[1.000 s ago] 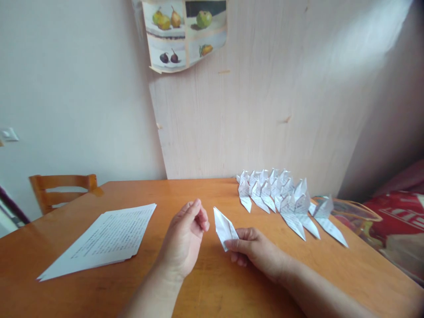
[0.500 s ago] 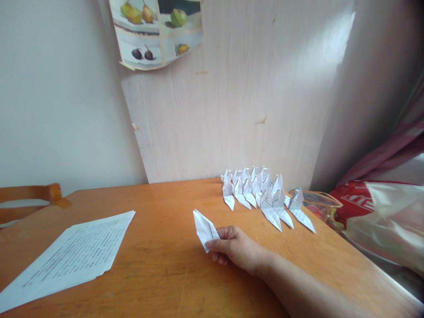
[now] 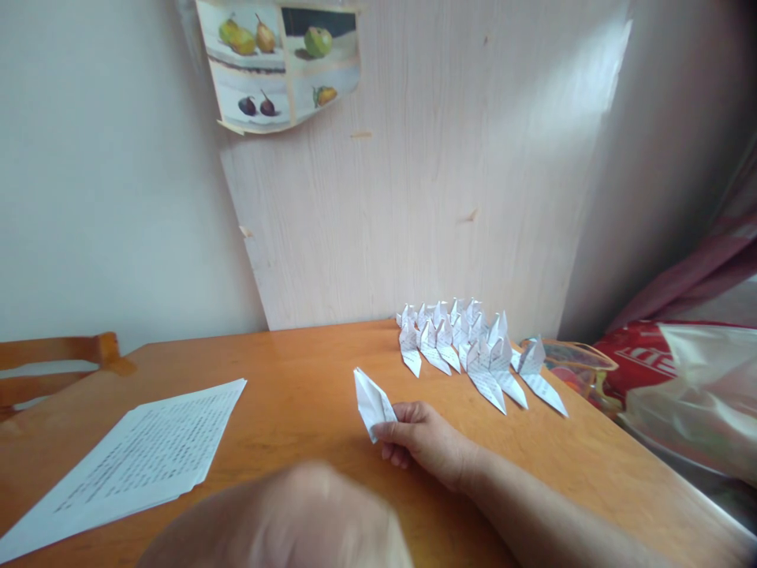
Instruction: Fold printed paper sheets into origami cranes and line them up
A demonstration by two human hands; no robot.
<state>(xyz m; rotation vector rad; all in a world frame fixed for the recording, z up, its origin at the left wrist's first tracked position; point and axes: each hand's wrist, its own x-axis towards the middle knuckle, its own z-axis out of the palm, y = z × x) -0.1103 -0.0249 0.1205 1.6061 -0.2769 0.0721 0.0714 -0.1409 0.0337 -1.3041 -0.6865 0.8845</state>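
A small piece of folded white paper (image 3: 372, 402) is pinched between the thumb and fingers of my right hand (image 3: 423, 438), held upright just above the table. Its top end is narrow and pointed. My left hand (image 3: 322, 521) is a large blur close to the camera at the bottom middle, its fingers smeared and hidden. To the right of the held paper, several folded paper figures (image 3: 488, 379) with printed text stand grouped in rows. They have raised points and long flat tails.
A stack of printed sheets (image 3: 147, 450) lies on the left of the wooden table (image 3: 284, 394). A chair back (image 3: 53, 355) shows at the far left. Plastic bags (image 3: 691, 394) and a red package (image 3: 632, 347) sit beyond the right edge. Fruit pictures (image 3: 284, 71) hang on the back board.
My left hand left the view, then came back blurred and close to the camera at the bottom. The view swung right. My right hand keeps its hold on the folded paper.
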